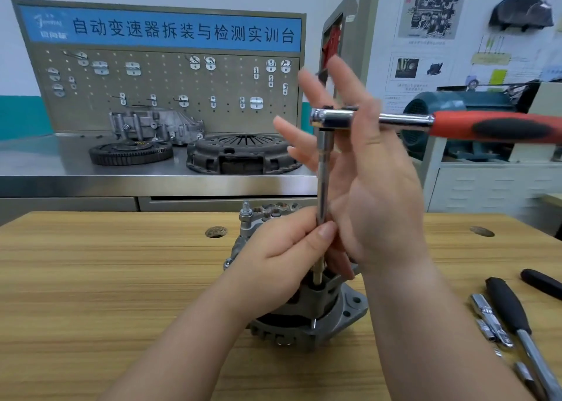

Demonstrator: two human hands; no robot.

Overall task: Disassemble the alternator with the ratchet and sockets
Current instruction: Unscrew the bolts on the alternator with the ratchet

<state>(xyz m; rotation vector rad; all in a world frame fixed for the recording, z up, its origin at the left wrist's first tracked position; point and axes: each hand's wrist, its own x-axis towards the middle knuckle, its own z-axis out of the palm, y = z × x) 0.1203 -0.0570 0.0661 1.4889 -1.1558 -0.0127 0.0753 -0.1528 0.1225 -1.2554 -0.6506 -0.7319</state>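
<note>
left hand (282,254) fingers pinch extension bar (323,199) on alternator (328,306); right hand (374,187) fingers splayed, holding nothing.

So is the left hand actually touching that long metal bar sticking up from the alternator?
Touching. The head view shows the left hand pinching the extension bar low down, thumb pressed against the shaft, just above the alternator.

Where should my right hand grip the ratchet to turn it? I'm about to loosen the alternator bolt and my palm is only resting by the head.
Take the red and black handle of the ratchet, well out toward its far end, coming from the right. It juts out level to the right, away from the upright extension that the left hand steadies, so a grip there likely gives the most leverage.
</note>
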